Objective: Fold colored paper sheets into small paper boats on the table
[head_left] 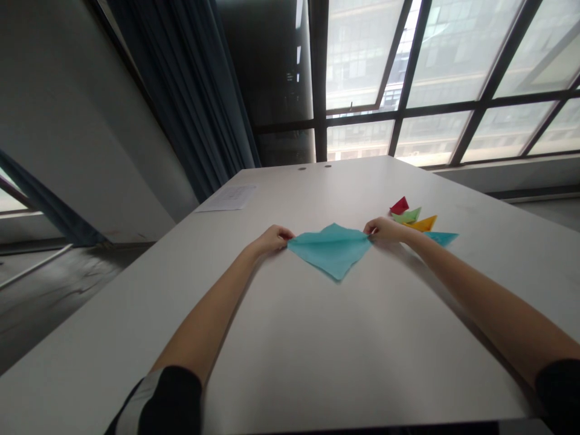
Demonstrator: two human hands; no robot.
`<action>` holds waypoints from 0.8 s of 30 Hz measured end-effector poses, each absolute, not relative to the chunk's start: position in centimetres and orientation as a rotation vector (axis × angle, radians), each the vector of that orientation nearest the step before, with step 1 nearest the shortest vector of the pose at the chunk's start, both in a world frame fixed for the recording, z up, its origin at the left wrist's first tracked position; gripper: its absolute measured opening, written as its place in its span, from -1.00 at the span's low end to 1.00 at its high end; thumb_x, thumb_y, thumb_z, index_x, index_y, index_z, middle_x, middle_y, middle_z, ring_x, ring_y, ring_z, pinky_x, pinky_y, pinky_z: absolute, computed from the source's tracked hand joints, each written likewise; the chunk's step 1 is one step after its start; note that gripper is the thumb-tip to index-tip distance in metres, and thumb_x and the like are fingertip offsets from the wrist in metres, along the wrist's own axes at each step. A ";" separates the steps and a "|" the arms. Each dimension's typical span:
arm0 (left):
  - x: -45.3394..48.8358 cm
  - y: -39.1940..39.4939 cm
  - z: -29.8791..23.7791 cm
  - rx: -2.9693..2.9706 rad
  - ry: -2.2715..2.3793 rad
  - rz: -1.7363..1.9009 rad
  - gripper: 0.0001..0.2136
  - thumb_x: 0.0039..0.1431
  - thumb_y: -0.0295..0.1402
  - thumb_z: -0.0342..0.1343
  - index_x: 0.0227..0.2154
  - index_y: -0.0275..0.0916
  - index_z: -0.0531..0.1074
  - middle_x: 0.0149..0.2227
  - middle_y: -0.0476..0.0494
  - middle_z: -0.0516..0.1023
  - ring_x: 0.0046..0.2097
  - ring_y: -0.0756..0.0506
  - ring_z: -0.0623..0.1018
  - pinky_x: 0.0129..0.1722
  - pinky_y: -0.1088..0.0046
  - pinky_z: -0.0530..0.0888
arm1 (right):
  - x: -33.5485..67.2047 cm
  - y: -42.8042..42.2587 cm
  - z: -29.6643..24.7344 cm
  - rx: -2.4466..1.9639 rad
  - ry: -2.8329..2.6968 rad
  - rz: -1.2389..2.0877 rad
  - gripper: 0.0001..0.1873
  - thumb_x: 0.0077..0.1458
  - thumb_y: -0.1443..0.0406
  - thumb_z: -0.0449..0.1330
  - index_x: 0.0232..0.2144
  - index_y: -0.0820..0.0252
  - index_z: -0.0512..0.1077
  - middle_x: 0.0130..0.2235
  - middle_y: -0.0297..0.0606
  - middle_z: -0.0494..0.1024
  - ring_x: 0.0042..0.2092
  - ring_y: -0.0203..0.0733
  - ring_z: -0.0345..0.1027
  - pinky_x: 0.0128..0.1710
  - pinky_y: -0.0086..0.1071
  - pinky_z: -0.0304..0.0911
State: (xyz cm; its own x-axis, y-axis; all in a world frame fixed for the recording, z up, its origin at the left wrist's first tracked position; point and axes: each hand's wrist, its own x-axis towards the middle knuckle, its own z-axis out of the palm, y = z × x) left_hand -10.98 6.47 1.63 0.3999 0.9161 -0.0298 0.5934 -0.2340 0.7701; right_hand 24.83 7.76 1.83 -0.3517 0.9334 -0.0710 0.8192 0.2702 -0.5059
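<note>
A turquoise sheet of paper [334, 251] is stretched between my two hands over the white table [290, 350]. A crease runs across it from side to side, and one corner points toward me. My left hand [275, 238] pinches its left corner, fingers closed. On the opposite corner, my right hand [383, 231] is closed in a pinch too. Just beyond the right hand stand folded paper boats: a red one [399, 206], a light green one [406, 215], a yellow-orange one [423, 224] and a blue one [441, 238], the last partly behind my forearm.
A printed white sheet [228, 198] lies near the table's far left edge. Two round holes, one of them a dark grommet [302, 168], sit at the far end. Beyond are a dark blue curtain [185, 90] and framed windows [362, 54].
</note>
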 end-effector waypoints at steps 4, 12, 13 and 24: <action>-11.0 6.8 1.4 2.105 1.350 0.546 -0.69 -0.25 -0.53 -0.06 -0.45 -0.29 0.56 -0.50 -0.09 0.51 -0.45 0.00 0.38 -0.45 0.54 0.27 | 24.8 7.5 2.2 -1.665 -2.352 0.641 -0.64 -0.25 0.52 0.03 -0.42 0.17 0.53 -0.42 -0.34 0.54 -0.38 -0.27 0.36 -0.40 -0.50 0.21; -9.2 6.3 2.2 2.407 1.449 0.482 -0.70 -0.15 -0.55 -0.06 -0.47 -0.24 0.57 -0.39 -0.12 0.48 -0.40 -0.02 0.39 -0.33 0.51 0.30 | 23.0 6.8 3.0 -1.587 -2.510 0.314 -0.65 -0.11 0.47 0.01 -0.38 0.12 0.54 -0.30 -0.26 0.53 -0.28 -0.18 0.36 -0.28 -0.40 0.21; -8.7 6.1 2.3 2.438 1.445 0.487 -0.70 -0.15 -0.56 -0.07 -0.44 -0.25 0.57 -0.37 -0.13 0.47 -0.38 -0.03 0.40 -0.30 0.51 0.31 | 22.5 6.5 3.2 -1.535 -2.529 0.299 -0.67 -0.09 0.44 0.02 -0.34 0.12 0.54 -0.28 -0.24 0.53 -0.27 -0.17 0.36 -0.26 -0.39 0.21; -1.9 1.7 1.6 2.708 1.422 0.326 -0.67 0.12 -0.27 -0.09 -0.12 -0.26 0.40 -0.09 -0.23 0.41 -0.07 -0.15 0.38 -0.01 0.32 0.29 | 18.6 3.2 2.9 -1.201 -2.792 0.319 -0.61 0.03 0.19 0.09 -0.09 0.22 0.38 -0.11 -0.05 0.41 -0.10 -0.05 0.31 -0.10 -0.27 0.19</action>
